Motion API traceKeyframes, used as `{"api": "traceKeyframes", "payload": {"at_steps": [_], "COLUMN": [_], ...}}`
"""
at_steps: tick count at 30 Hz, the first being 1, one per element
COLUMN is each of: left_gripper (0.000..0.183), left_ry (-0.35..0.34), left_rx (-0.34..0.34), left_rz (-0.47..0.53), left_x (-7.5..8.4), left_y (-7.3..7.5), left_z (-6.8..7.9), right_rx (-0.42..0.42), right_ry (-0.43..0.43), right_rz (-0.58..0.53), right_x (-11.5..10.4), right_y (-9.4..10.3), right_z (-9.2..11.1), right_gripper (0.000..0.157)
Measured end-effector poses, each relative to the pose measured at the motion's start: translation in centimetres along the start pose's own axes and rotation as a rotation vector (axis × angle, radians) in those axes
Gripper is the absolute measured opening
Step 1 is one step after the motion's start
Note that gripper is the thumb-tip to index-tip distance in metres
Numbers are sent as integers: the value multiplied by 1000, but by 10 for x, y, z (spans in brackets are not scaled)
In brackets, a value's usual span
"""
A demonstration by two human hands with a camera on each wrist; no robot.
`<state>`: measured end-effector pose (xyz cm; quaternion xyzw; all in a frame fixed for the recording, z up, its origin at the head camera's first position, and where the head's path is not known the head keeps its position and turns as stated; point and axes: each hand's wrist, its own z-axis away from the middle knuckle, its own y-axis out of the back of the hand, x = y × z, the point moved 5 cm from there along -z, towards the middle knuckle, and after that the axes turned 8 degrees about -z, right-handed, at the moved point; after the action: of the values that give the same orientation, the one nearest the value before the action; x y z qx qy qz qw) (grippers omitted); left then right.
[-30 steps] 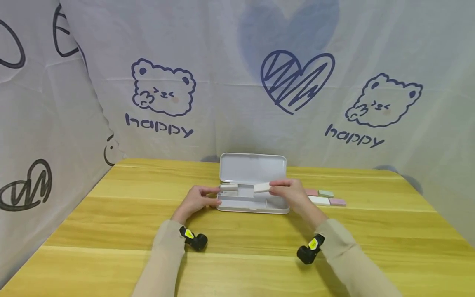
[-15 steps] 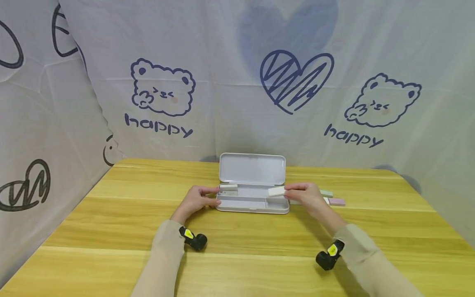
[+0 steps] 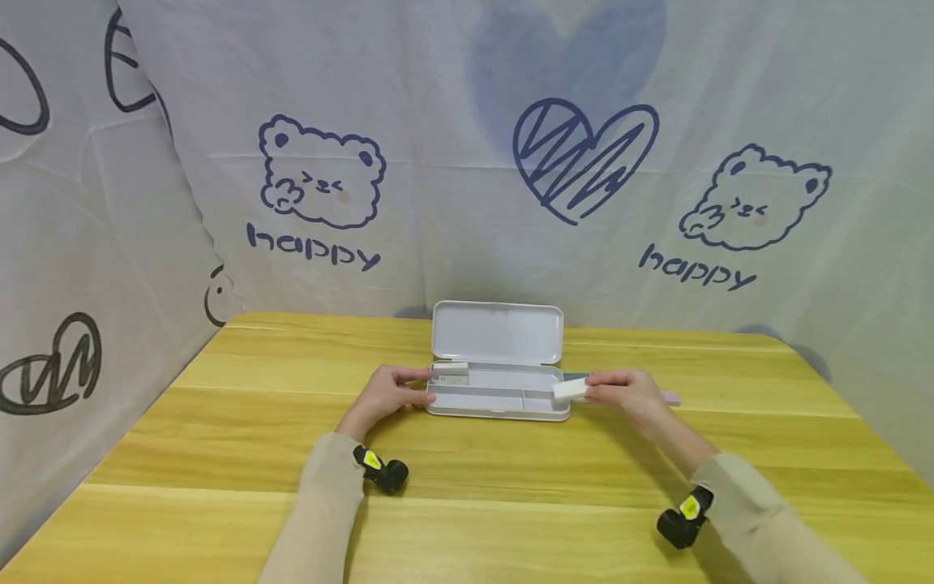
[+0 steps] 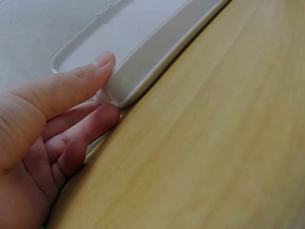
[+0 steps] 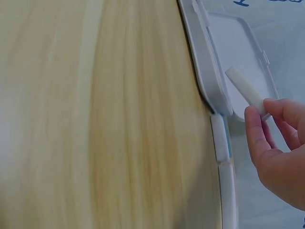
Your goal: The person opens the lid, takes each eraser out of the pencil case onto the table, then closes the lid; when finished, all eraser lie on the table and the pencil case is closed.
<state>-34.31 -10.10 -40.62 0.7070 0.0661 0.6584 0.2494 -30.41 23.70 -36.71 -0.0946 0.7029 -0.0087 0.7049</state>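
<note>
A white pencil case [image 3: 474,401] lies with its lid raised on the wooden table. My left hand [image 3: 392,395] grips its left end; in the left wrist view the thumb and fingers [image 4: 95,121] hold the case's corner. Between thumb and fingertips my right hand [image 3: 635,397] pinches a white rectangular block [image 3: 569,389], which looks like an eraser, just over the case's right end. In the right wrist view this white block [image 5: 245,88] is raised and slanted. Inside the back compartment, at the left, sit pale blocks [image 3: 450,369].
Right of the case several blocks lie on the table, partly behind my right hand; a pink-purple one [image 3: 672,398] shows at the far end. In the right wrist view white blocks [image 5: 220,138] line up beside the case. A printed cloth [image 3: 467,203] hangs behind the table [image 3: 467,503].
My right hand has carried the white block rightward, from over the case's middle to its right end. My left hand has stayed on the case's left end.
</note>
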Motion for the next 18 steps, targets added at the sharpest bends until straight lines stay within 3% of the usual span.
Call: {"api": "traceKeyframes", "payload": {"at_steps": [7,10,14,18], "left_gripper": [43,42,43,44], "left_ry": [-7,-4,-19,-18], "left_rx": [-10,-11,-14,-11], "left_rz": [-15,-15,-11,0], "left_x": [24,27,24,10], "left_y": [3,3,3,1], "left_z": [16,18,16,6], "right_rx": [3,11,41,44], "right_ry": [-3,-16,-53,-76], "right_rz": [23,82,115,82], "right_x": [1,2,4,6], "right_y": [13,18,25,30], "right_z": [5,4,5,7], "right_gripper": [18,29,29,16]}}
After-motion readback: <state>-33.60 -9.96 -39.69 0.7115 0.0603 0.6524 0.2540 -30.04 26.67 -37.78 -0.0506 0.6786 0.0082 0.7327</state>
